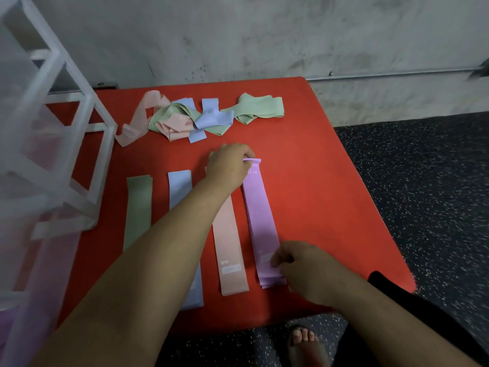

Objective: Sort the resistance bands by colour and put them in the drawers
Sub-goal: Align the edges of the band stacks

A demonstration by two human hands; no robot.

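Bands (260,221) — red mat (330,168) (speckled floor (423,181))

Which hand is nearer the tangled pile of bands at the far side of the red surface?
Left. The left hand grips the far end of the purple band, just short of the pile; the right hand holds its near end, farther back.

Dim, soft light; blurred, warped edges.

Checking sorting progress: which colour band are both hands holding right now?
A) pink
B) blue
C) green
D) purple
D: the left hand pinches the far end of the purple band, and the right hand holds its near end.
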